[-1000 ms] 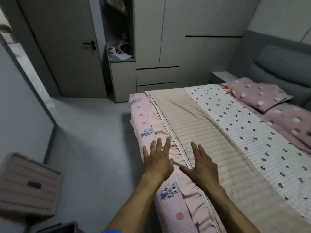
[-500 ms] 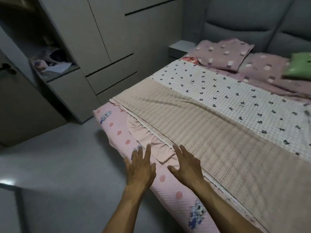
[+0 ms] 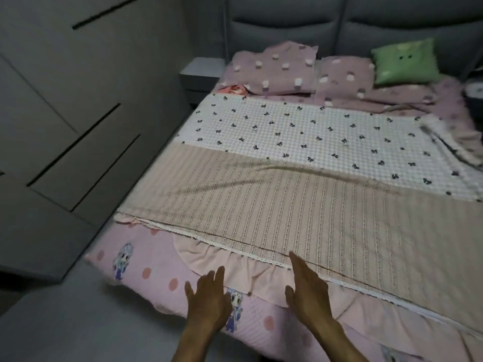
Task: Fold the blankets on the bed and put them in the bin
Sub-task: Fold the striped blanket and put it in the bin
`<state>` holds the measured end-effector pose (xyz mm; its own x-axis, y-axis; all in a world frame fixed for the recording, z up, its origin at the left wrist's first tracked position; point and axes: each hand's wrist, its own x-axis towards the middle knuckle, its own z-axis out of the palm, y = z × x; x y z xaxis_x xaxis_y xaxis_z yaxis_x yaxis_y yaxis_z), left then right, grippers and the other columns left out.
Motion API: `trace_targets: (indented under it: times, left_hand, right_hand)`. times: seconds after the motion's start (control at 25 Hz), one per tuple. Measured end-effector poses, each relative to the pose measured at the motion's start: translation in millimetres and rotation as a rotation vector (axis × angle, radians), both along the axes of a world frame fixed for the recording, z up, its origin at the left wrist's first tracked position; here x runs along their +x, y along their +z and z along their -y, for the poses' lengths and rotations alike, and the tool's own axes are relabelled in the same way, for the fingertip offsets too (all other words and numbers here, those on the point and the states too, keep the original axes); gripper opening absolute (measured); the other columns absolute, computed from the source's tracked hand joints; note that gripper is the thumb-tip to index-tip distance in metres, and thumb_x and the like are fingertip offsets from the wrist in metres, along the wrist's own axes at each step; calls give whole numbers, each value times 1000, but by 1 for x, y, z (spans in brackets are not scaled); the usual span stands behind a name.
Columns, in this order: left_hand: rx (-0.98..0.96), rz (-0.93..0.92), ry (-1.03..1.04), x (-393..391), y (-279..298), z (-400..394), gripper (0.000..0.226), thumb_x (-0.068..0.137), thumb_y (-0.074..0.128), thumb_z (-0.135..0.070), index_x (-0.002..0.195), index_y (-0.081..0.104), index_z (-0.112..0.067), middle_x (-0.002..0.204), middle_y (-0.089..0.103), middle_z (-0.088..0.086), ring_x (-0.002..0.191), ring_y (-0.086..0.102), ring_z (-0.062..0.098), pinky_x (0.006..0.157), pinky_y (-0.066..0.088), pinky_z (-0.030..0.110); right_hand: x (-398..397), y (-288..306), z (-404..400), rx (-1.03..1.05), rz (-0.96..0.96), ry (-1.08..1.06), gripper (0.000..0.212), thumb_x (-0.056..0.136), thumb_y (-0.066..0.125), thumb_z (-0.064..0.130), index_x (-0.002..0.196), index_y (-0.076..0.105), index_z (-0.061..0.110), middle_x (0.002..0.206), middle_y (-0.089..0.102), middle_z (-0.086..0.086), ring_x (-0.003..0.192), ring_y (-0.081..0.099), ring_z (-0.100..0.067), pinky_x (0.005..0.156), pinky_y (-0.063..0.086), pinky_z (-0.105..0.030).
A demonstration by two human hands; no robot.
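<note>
From the head view, the beige striped blanket (image 3: 300, 205) lies spread flat across the foot half of the bed (image 3: 156, 278), its long axis running along the near edge from the left corner off toward the right, with a frilled hem (image 3: 235, 265) hanging just over that edge. Beyond it, toward the headboard, lies the white bow-print blanket (image 3: 313, 137). Both grips are wide and hold nothing. The right hand (image 3: 308, 291) has straight fingers whose tips reach the lace line of the beige blanket; the left hand (image 3: 207, 299) rests spread on the pink sheet just short of the frill. The hem lies straight ahead of both palms, the right hand nearer. No bin is visible.
</note>
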<state>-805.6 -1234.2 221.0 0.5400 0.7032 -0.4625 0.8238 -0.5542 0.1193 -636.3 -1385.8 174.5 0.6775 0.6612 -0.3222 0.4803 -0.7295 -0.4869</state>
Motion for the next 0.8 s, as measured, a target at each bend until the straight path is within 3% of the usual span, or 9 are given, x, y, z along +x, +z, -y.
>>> trace_targets:
  times: [0.16, 0.24, 0.28, 0.36, 0.44, 0.56, 0.68, 0.8]
  left_hand:
    - [3, 26, -118, 39, -68, -76, 64, 93, 18, -48, 153, 14, -26, 156, 28, -6, 143, 25, 13, 117, 6, 49]
    - [96, 110, -209, 53, -114, -105, 54, 92, 39, -38, 144, 31, -27, 142, 51, -6, 128, 48, 12, 111, 26, 54]
    - [138, 232, -256, 58, -138, -117, 54, 82, 54, -32, 134, 40, -27, 125, 64, -5, 111, 60, 12, 100, 40, 55]
    - [160, 374, -344, 73, -183, -145, 54, 66, 64, -21, 118, 50, -25, 102, 72, -4, 88, 68, 15, 83, 52, 54]
    - [89, 391, -321, 95, -239, -182, 48, 68, 62, -9, 115, 59, -17, 99, 71, 1, 80, 69, 22, 78, 55, 48]
    - [225, 440, -333, 118, -313, -233, 42, 70, 53, -8, 110, 66, -12, 98, 68, 6, 74, 64, 28, 71, 52, 47]
    - [267, 310, -539, 127, -352, -272, 50, 62, 66, -11, 112, 63, -15, 108, 62, 7, 86, 56, 31, 85, 42, 53]
    - [331, 298, -689, 129, -360, -297, 33, 60, 72, -8, 90, 62, -14, 85, 60, 6, 72, 54, 30, 87, 43, 53]
  right_hand:
    - [1, -59, -84, 44, -104, -195, 85, 90, 59, 24, 157, 7, 30, 152, 42, 3, 125, 53, -22, 101, 40, -36]
    - [2, -97, -122, 33, -106, -264, 86, 92, 59, 22, 155, 2, 36, 138, 57, 1, 114, 58, -21, 100, 43, -40]
    - [5, -116, -137, 64, -72, -304, 87, 92, 59, 21, 155, 2, 37, 125, 64, 1, 106, 61, -20, 100, 44, -42]
    - [12, -157, -159, 92, -28, -358, 83, 91, 60, 16, 155, 11, 34, 108, 68, 3, 98, 62, -17, 99, 43, -44]
    - [20, -223, -180, 86, 100, -338, 69, 90, 58, 12, 152, 32, 29, 115, 67, 3, 102, 63, -19, 96, 45, -49]
    - [29, -305, -205, -129, 457, -114, 55, 79, 53, 11, 133, 55, 22, 134, 57, -7, 115, 58, -34, 96, 39, -58]
    - [52, -318, -227, -161, 496, -65, 47, 70, 65, 9, 117, 60, 16, 117, 61, -8, 95, 59, -33, 86, 41, -51]
    - [59, -321, -233, -166, 596, -44, 25, 70, 61, 9, 94, 63, 14, 87, 60, -6, 73, 55, -30, 79, 39, -45]
